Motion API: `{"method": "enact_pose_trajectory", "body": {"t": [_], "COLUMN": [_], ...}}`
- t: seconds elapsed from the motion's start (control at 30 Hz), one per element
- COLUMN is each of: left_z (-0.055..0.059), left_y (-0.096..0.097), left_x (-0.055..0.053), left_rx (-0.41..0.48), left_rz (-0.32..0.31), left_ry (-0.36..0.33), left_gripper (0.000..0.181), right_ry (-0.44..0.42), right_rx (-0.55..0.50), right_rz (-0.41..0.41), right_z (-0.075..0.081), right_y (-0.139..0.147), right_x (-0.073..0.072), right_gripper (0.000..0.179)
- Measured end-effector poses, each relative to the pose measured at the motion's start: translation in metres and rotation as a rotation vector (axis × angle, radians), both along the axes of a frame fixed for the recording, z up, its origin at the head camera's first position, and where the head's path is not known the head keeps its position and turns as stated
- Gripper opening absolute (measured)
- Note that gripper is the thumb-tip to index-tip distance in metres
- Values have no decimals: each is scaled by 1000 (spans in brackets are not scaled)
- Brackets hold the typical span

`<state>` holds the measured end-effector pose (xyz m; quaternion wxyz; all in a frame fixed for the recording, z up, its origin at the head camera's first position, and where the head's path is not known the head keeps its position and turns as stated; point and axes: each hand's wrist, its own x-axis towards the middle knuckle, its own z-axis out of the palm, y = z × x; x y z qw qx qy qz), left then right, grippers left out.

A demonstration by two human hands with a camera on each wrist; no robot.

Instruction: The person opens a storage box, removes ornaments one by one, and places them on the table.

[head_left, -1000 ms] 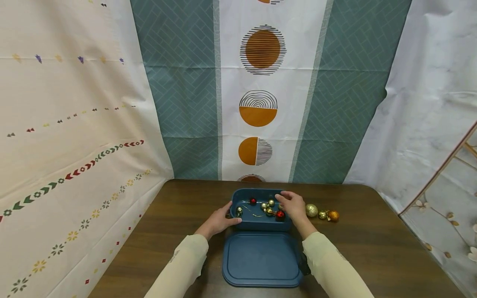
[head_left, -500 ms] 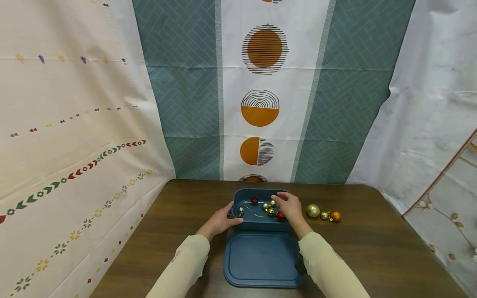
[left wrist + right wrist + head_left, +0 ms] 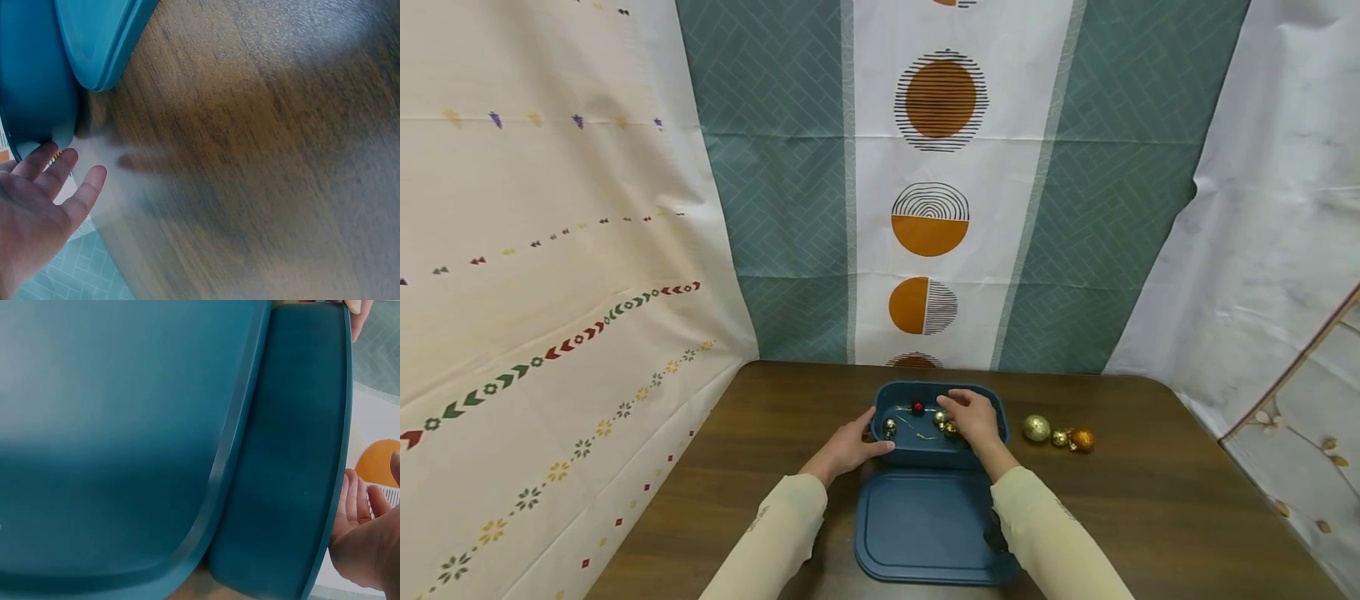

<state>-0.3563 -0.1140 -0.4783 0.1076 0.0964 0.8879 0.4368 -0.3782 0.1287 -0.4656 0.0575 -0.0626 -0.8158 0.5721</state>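
A dark blue plastic box [image 3: 928, 458] stands near the back of the table with small Christmas baubles inside. My left hand [image 3: 846, 447] rests at its left end, thumb by the front wall; in the left wrist view its fingers [image 3: 59, 169] are spread, tips at the rim. Over the box's right half hangs my right hand [image 3: 973, 421], fingers loosely bent and thumb apart, close above gold baubles [image 3: 940, 417]. A red bauble [image 3: 918, 407] lies behind them, and another gold bauble [image 3: 890, 426] at the left end. The right hand covers the box's right part.
The blue lid [image 3: 934, 533] lies flat in front of the box. To the right on the wooden table [image 3: 1150, 500] sit a large glittery gold bauble [image 3: 1037, 428], a small gold bauble [image 3: 1060, 437] and an orange bauble [image 3: 1082, 440]. Patterned cloths hang behind.
My right hand has moved left within the box, and now covers the red bauble that showed at the box's front right. The left hand stays at the box's left end. The head view has turned slightly left.
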Motion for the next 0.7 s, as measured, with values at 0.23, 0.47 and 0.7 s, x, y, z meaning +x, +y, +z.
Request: {"method": "enact_pose_trajectory", "body": {"t": [0.23, 0.47, 0.7], "left_z": [-2, -4, -3], "left_y": [1, 0, -1], "left_x": [-3, -3, -2], "left_rx": [-21, -16, -17], "left_rz": [-1, -2, -9], "left_ry": [7, 9, 11], "left_gripper": [85, 85, 90], "right_ry": [5, -15, 7], "right_rx": [-13, -12, 6], "right_rz": [13, 9, 28], "right_z": [-1, -6, -12], "right_y": [-8, -15, -23], "right_x": [-1, -4, -8], "right_gripper": [47, 46, 43]}}
